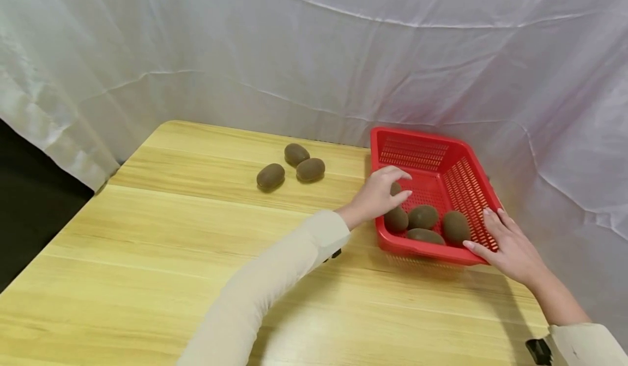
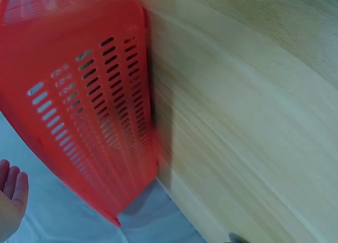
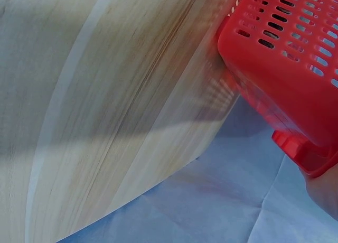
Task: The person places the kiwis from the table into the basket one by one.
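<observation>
My left hand (image 1: 376, 194) reaches over the left rim of a red plastic basket (image 1: 427, 252), thumb and fingers apart. Beyond its thumb a kiwi (image 1: 395, 189) partly shows, the rest hidden by the hand. In the left wrist view, fingertips (image 2: 11, 180) appear at the lower left with nothing between them. Several brown kiwis lie at the basket's near end, among them one kiwi (image 1: 456, 228) on the right and another kiwi (image 1: 423, 216) in the middle. My right hand (image 1: 515, 251) holds the basket's near right corner, thumb on the front rim, fingers over the right rim.
Three kiwis lie on the wooden table (image 1: 196, 235) left of the basket: a front kiwi (image 1: 271, 177), a back kiwi (image 1: 296, 154) and a right kiwi (image 1: 311, 169). A white curtain (image 1: 294, 55) hangs behind the table and along its right side.
</observation>
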`<state>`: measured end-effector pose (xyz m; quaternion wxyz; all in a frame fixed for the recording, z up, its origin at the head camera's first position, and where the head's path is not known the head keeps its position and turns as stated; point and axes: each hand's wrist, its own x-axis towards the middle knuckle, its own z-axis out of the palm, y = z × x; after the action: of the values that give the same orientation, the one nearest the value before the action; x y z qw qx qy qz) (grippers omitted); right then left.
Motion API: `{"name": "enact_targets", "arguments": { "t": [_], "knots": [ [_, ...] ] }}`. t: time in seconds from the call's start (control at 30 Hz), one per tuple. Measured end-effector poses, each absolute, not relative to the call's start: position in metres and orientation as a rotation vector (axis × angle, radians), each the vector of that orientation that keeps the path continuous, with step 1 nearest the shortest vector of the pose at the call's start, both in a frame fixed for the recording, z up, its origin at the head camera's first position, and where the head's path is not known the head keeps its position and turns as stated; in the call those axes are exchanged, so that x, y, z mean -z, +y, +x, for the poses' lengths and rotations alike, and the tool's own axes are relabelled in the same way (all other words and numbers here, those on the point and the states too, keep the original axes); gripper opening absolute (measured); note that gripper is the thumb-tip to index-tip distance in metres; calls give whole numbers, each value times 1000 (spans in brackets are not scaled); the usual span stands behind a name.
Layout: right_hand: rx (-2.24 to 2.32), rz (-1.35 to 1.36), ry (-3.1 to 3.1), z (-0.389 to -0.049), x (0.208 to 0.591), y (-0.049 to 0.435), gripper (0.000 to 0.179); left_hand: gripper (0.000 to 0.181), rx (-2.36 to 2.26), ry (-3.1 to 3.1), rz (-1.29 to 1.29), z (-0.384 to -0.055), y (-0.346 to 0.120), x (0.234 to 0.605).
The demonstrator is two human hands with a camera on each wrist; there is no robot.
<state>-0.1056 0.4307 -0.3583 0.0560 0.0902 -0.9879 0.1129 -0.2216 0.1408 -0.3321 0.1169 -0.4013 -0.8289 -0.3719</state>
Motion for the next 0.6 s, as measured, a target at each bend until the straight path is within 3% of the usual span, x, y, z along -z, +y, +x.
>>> {"name": "enact_targets", "arguments": {
  "t": [0.6],
  "knots": [
    [-354, 272, -2990, -105, 359, 431, 81, 28, 1269, -2371, -1011, -237, 106, 355]
  ]
}}
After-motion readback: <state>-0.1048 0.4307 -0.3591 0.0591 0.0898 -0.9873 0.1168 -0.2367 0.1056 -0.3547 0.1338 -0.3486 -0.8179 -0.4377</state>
